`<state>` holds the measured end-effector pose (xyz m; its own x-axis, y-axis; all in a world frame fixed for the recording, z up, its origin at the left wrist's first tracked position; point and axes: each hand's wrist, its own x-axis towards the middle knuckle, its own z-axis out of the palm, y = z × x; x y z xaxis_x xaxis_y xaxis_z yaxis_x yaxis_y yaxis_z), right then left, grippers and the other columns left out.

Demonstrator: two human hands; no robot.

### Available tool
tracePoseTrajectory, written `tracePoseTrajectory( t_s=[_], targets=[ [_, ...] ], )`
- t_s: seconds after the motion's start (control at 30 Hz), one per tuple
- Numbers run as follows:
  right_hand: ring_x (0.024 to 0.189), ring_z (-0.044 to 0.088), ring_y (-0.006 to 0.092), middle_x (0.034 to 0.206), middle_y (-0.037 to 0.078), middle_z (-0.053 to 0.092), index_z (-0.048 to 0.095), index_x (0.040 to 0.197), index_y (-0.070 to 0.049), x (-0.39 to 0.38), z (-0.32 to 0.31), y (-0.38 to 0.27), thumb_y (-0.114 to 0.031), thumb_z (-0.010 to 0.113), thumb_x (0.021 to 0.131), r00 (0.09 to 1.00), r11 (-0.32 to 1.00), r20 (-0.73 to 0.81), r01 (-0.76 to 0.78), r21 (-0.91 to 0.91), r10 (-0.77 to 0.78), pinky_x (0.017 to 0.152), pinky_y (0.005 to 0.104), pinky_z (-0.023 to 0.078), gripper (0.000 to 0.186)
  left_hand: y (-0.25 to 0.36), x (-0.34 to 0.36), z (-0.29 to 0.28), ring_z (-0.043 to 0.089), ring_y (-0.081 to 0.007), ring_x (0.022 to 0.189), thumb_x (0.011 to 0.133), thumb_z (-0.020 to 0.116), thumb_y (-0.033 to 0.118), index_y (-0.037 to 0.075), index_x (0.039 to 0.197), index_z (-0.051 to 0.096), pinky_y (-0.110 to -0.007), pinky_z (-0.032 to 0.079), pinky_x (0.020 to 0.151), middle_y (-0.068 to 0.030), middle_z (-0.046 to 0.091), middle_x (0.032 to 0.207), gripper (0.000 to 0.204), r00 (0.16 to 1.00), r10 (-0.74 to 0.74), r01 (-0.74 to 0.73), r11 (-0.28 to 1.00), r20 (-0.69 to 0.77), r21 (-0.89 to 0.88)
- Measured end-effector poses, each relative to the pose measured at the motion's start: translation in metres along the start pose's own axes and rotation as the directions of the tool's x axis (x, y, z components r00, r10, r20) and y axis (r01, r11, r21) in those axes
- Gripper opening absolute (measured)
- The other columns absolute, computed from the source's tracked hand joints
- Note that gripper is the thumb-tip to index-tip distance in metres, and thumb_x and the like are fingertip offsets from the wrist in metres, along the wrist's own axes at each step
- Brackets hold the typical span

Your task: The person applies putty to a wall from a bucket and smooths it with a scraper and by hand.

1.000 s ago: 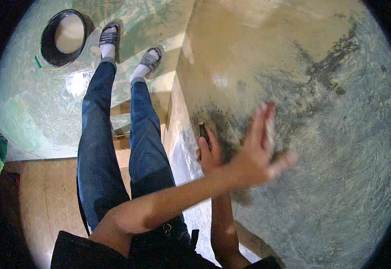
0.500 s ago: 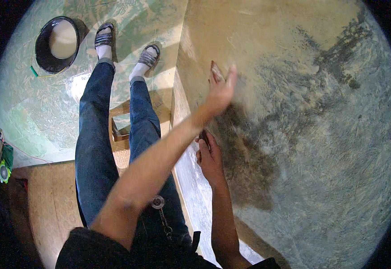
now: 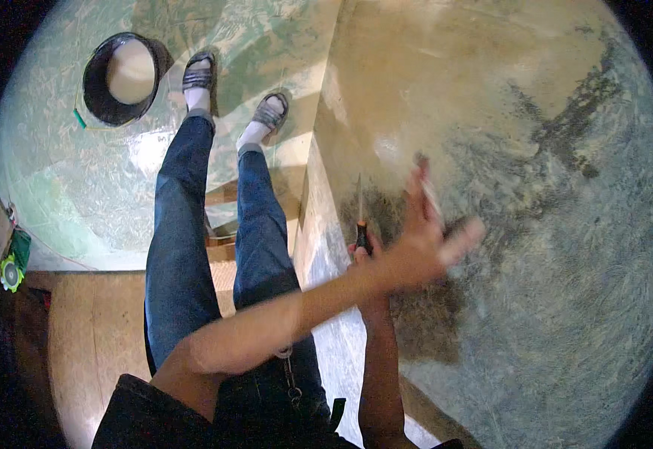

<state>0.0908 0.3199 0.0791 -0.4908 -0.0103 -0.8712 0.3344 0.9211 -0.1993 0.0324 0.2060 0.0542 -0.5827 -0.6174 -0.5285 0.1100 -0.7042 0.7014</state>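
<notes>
My right hand (image 3: 362,253) is closed around the handle of a black-and-orange-handled tool (image 3: 361,233). Its thin, narrow-looking blade points toward the far side; whether it is a flat blade seen edge-on I cannot tell. Across my right wrist passes my left forearm, hiding part of that hand. My left hand (image 3: 432,232), smeared by motion, is over the mottled grey and brown plastered surface (image 3: 551,284), fingers stretched and apart. I see nothing clearly held in it. Dark damp-looking patches lie on the surface near both hands.
A black bucket (image 3: 96,84) with cloudy pale liquid stands at the far left, near my sandalled feet (image 3: 200,75). Between my legs shows a wooden box-like piece (image 3: 223,224). A green and yellow-green round object (image 3: 12,271) is at the left edge, by a wooden panel (image 3: 98,329).
My left hand has swung right and nearer, with its forearm now crossing my right wrist. The tool in my right hand has come into clear sight. The view has shifted slightly.
</notes>
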Motion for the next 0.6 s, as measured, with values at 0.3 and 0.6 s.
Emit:
tracePoseTrajectory(
  t_s=[0.3,0.6],
  targets=[
    [0.063,0.042,0.0038,0.078,-0.004,0.049,0.045,0.141,-0.011,-0.027,0.030,-0.063,-0.021,0.049,0.101,0.997,0.969,0.014,-0.078,0.235,0.077,0.053,0.0210,0.034,0.041,-0.020,0.063,-0.075,-0.004,-0.0360,0.147,0.095,0.059,0.036,-0.014,0.144,-0.013,-0.044,-0.005,0.118,-0.0326,-0.008,0.155,0.100,0.996,-0.072,0.068,0.995,0.057,0.066],
    [0.062,0.043,0.0026,0.091,-0.002,0.056,0.045,0.140,-0.012,-0.019,0.023,-0.038,-0.022,0.052,0.100,0.998,0.969,0.057,-0.041,0.245,0.028,0.051,0.0197,0.036,0.042,-0.002,0.044,-0.032,-0.003,-0.0324,0.148,0.091,0.067,0.030,-0.010,0.144,-0.021,-0.040,-0.001,0.119,-0.0299,-0.007,0.157,0.110,0.998,0.056,-0.059,0.984,-0.026,-0.171]
  ],
)
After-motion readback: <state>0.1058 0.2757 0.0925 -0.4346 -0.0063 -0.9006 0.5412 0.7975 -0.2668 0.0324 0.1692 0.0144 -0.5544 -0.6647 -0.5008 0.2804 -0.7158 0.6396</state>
